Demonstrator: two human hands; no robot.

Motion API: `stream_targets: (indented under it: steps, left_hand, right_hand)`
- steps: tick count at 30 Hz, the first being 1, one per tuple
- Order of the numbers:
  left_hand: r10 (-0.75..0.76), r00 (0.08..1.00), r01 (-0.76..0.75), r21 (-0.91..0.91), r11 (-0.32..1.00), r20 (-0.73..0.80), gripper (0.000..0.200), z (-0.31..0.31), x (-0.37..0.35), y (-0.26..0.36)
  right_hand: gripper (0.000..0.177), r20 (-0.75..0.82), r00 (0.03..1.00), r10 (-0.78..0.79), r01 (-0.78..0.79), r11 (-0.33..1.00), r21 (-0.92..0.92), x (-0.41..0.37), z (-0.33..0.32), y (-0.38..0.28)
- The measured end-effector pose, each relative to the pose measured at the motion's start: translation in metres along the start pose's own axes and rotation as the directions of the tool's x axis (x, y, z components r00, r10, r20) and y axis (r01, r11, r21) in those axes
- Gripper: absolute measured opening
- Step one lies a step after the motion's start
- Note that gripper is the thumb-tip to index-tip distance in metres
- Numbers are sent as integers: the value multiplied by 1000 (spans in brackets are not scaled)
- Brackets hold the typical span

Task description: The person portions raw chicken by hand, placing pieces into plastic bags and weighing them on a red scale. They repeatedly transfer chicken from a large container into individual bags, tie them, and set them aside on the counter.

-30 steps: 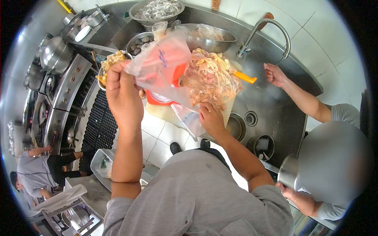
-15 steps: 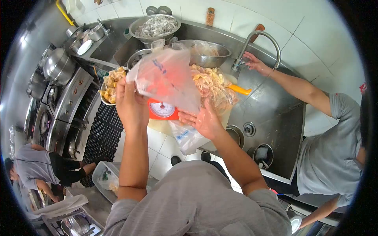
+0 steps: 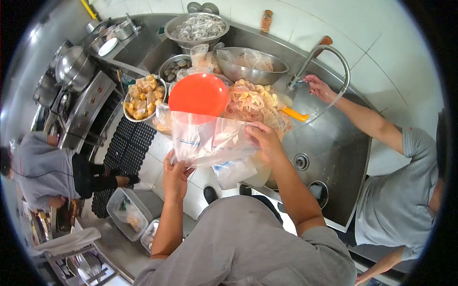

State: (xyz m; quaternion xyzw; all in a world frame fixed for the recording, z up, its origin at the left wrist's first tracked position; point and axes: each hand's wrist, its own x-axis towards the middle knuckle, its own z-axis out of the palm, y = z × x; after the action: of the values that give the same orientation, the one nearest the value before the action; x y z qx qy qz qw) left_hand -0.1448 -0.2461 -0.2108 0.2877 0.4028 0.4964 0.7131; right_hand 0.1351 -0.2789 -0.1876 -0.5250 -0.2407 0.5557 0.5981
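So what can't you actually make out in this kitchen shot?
Head view only.
What the orange bowl stands on: hidden by the plastic bag held by the left hand and right hand.
Blue print on the bag: too small to read.
Working end of the yellow handle: buried under the pile of sliced food.

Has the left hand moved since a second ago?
Yes. The left hand has dropped from beside the bowl of fried pieces to well below it, gripping the plastic bag from underneath.
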Motion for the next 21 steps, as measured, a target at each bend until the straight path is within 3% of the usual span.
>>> stream_targets:
  steps: [2, 5, 8, 10, 21]
  left_hand:
    - [-113, 993, 113, -15, 994, 21, 40, 5, -2, -6]
    - [-186, 982, 185, -55, 981, -23, 35, 5, 7, -20]
    - [-182, 983, 183, 21, 983, -19, 24, 15, 8, -22]
    - [-177, 984, 178, 33, 984, -20, 20, 24, 5, -25]
    - [-152, 988, 142, 292, 946, 11, 29, 55, 8, -39]
  right_hand:
    - [16, 48, 998, -41, 49, 987, -155, 7, -11, 3]
    - [17, 33, 999, 5, 1, 984, -177, 7, -24, -9]
    - [15, -57, 998, 21, -30, 985, -171, 9, -43, -13]
    - [18, -10, 999, -39, 36, 975, -221, 17, -64, -9]
    - [18, -17, 997, -78, 64, 907, -417, 34, -97, -18]
